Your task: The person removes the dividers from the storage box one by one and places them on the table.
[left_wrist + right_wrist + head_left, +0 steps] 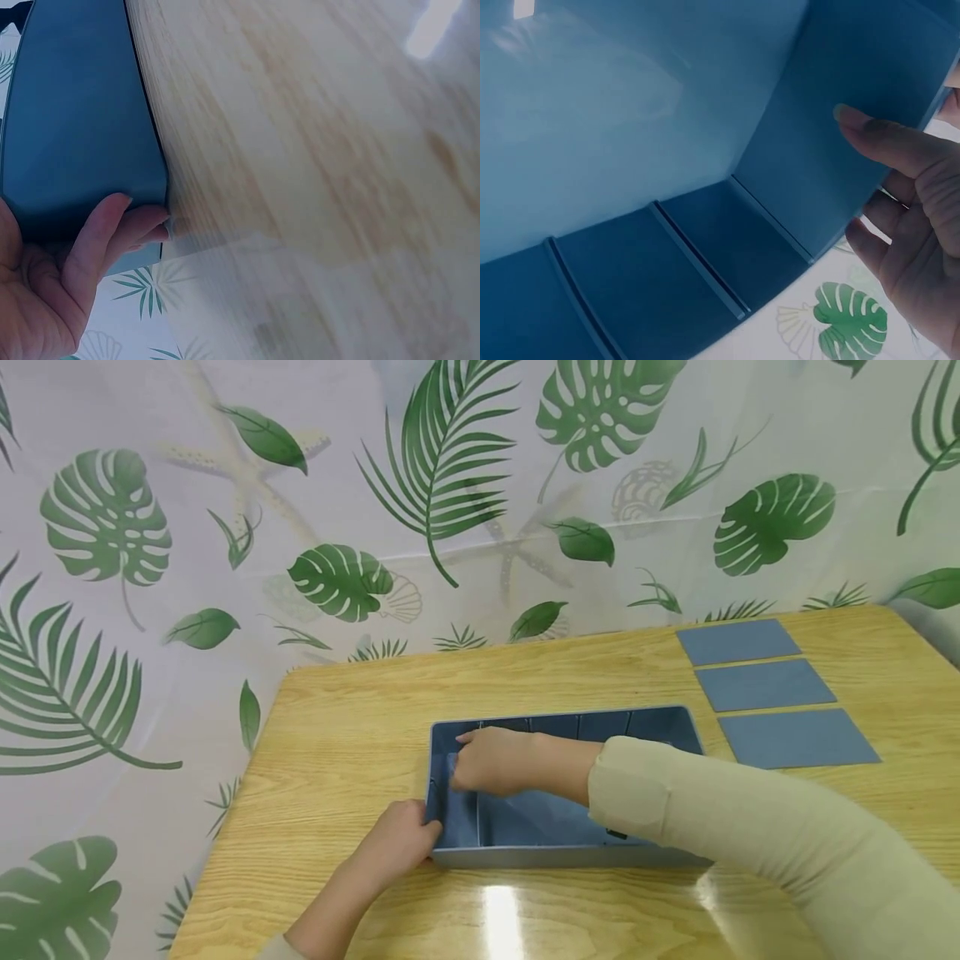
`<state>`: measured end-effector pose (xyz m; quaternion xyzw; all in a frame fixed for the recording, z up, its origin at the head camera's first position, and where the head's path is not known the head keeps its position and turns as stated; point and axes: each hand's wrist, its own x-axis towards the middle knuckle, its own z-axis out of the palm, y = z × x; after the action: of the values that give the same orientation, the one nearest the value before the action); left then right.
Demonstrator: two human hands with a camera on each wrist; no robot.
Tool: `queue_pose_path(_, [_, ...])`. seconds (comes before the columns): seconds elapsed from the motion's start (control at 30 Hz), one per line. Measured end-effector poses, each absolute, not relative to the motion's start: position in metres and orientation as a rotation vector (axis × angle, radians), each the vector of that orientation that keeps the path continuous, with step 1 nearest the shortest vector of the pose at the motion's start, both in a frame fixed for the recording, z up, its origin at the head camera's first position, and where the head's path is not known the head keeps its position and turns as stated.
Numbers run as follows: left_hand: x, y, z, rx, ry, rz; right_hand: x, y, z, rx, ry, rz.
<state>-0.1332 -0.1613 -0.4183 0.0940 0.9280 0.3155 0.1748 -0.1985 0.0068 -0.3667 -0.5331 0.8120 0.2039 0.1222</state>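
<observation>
A long blue-grey box (570, 857) lies on the wooden table, with slot ribs along its inner walls. My left hand (401, 837) grips its left end near the front corner; in the left wrist view, bent fingers (101, 236) lie against the box's end. Inside the box, near that same end, my right hand (495, 762) pinches a flat blue divider panel (817, 127). The thumb lies on the panel's near face, and the other fingers are partly hidden behind its edge. The right forearm covers part of the box's interior.
Three flat blue-grey panels (798, 737) lie in a row on the table (360, 727), right of the box. A leaf-patterned cloth (480, 602) hangs behind the table and down its left side.
</observation>
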Motion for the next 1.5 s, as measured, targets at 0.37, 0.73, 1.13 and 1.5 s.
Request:
queue_pose_path(0.37, [-0.130,-0.160,-0.415,0.289,2.666,0.882,-0.199,0.000,-0.382,-1.559,2.354,0.684])
queue_pose_path(0.73, [-0.132,-0.162,-0.417,0.295,2.666,0.849,-0.195,-0.002,-0.391,-1.602,2.404,0.731])
queue_pose_path(1.13, [-0.131,-0.163,-0.418,0.298,2.643,0.876,-0.195,-0.004,-0.390,-1.588,2.398,0.724])
queue_pose_path(1.5, [-0.133,-0.162,-0.415,0.284,2.623,0.895,-0.197,-0.006,-0.382,-1.546,2.354,0.772])
